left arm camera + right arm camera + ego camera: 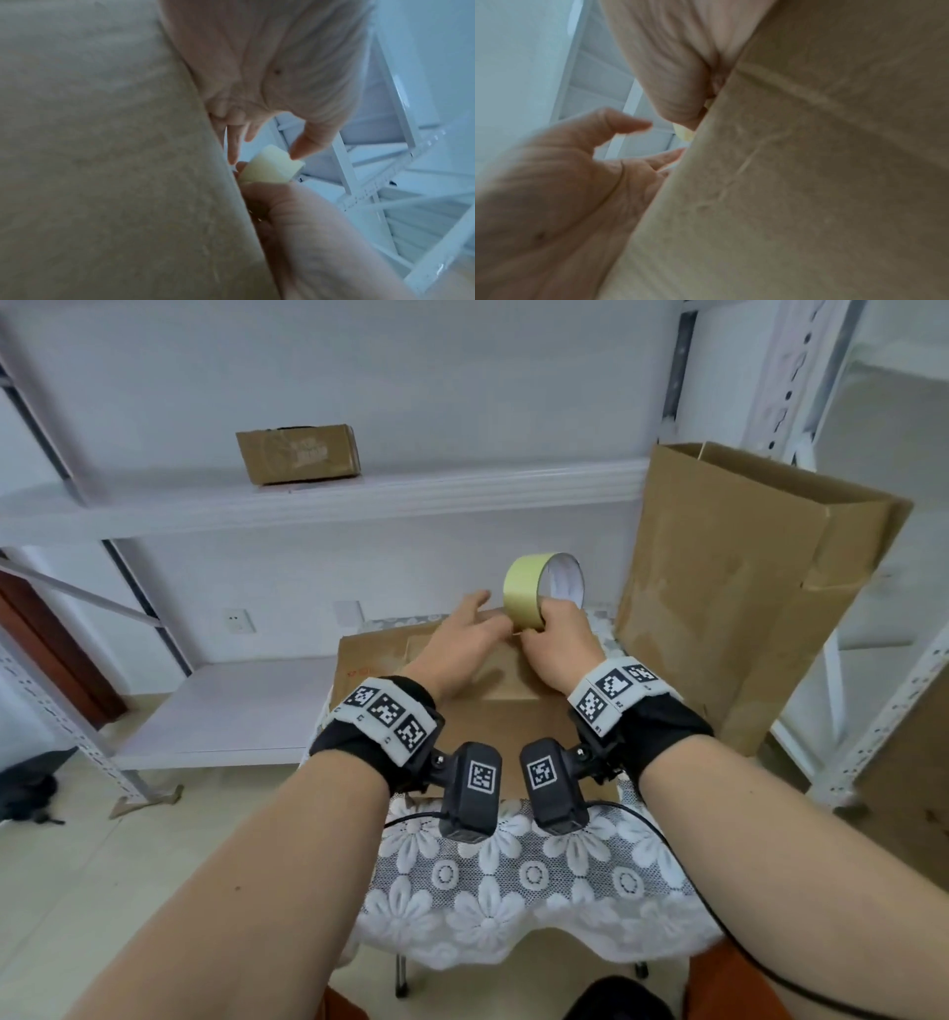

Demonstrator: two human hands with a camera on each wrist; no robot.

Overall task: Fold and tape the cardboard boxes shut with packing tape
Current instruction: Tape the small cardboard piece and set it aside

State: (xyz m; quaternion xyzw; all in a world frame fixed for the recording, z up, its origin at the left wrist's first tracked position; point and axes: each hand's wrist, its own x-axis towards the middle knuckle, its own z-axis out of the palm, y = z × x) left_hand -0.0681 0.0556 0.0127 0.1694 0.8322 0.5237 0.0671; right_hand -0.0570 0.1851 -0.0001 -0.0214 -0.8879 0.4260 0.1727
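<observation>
A flat brown cardboard box [493, 711] lies on the small table, its top facing up. At its far edge my right hand [557, 634] grips a pale yellow roll of packing tape [529, 593] that stands on its rim. My left hand [472, 629] rests on the box top just left of the roll, fingers straight and spread. In the left wrist view the left hand [257, 81] has its thumb tip against the roll [270, 168], while the right hand [295, 223] is wrapped round it from below. In the right wrist view only a sliver of tape [684, 133] shows under the right hand [670, 71].
A tall cardboard box [744, 588] stands upright at the right of the table. A small closed box [298, 454] sits on the white metal shelf [359, 500] behind. A lace tablecloth [513, 875] covers the table's near edge.
</observation>
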